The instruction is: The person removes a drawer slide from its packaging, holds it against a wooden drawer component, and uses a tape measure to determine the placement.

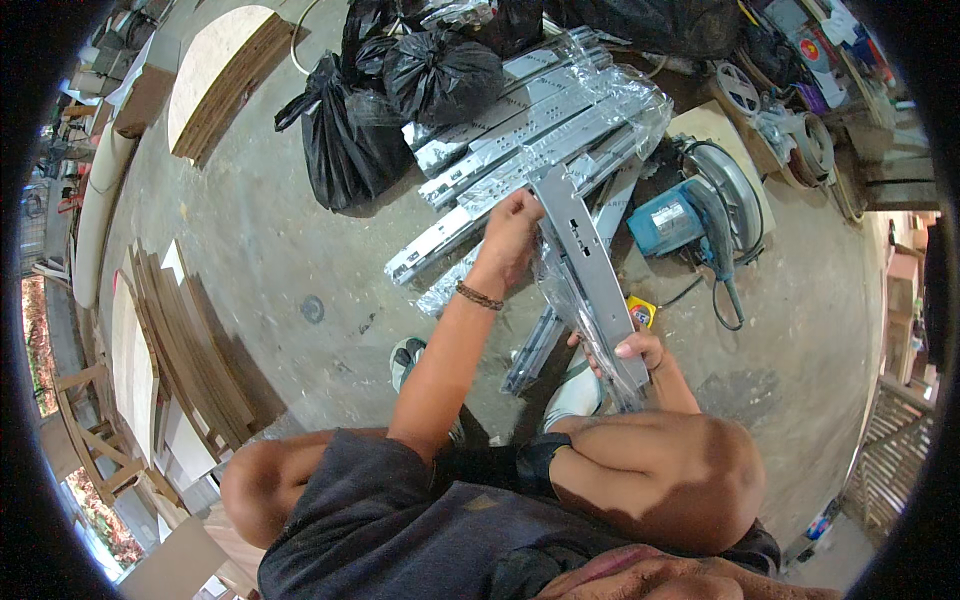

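Note:
A long grey metal drawer slide [590, 265] with small slots is held up at a slant in front of my knees. Clear plastic wrap [556, 270] hangs loosely along its left side and lower end. My right hand [640, 352] grips the slide near its lower end, thumb on top. At the upper end my left hand [514, 235] is closed against the slide's left edge, fingers pinched beside the wrap; what exactly lies between them is hidden. Behind, several more plastic-wrapped drawer slides [510, 145] lie spread on the concrete floor.
Black plastic bags [445, 75] sit at the far side. A blue circular saw [675, 220] rests on a board to the right, with a yellow tape measure [641, 312] nearer me. Stacked wooden panels [190, 350] stand left; curved wooden pieces [225, 75] lie farther back.

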### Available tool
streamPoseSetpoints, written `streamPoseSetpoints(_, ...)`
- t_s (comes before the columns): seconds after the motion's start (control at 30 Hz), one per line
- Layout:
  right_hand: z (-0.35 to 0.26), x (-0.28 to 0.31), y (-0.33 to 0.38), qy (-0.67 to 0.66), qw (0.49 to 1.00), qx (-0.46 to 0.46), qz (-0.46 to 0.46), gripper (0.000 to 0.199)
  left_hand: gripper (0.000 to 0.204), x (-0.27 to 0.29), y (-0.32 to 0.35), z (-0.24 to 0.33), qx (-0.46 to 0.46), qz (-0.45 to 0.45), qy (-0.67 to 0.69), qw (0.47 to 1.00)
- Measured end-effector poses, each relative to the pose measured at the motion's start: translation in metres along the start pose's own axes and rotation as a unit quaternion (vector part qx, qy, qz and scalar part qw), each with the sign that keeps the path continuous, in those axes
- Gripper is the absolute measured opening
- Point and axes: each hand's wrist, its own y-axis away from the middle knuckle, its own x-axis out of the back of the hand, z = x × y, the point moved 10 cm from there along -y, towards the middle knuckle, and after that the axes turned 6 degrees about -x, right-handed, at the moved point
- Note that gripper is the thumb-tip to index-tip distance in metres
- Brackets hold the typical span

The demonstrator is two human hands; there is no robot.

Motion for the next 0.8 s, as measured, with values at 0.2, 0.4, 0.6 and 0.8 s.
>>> streamPoseSetpoints(0.2, -0.013, 0.057, 0.025, 0.13, 0.963, 0.048, 0.232, 0.089, 0.016, -0.059, 0.055, -0.03, 0.102, -0.187, -0.194, 0.958)
streamPoseSetpoints(0.4, -0.047, 0.036, 0.039, 0.319, 0.884, 0.048, 0.339, 0.095, 0.013, -0.026, 0.042, -0.014, -0.033, -0.203, -0.377, 0.903)
streamPoseSetpoints(0.6, -0.046, 0.042, 0.039, 0.262, 0.895, 0.09, 0.35, 0.086, 0.02, 0.045, 0.02, 0.085, -0.145, 0.049, -0.409, 0.899)
streamPoseSetpoints(0.8, -0.058, 0.046, 0.044, 0.19, 0.884, 0.147, 0.4, 0.068, 0.035, -0.002, 0.041, 0.072, -0.253, -0.116, -0.552, 0.786)
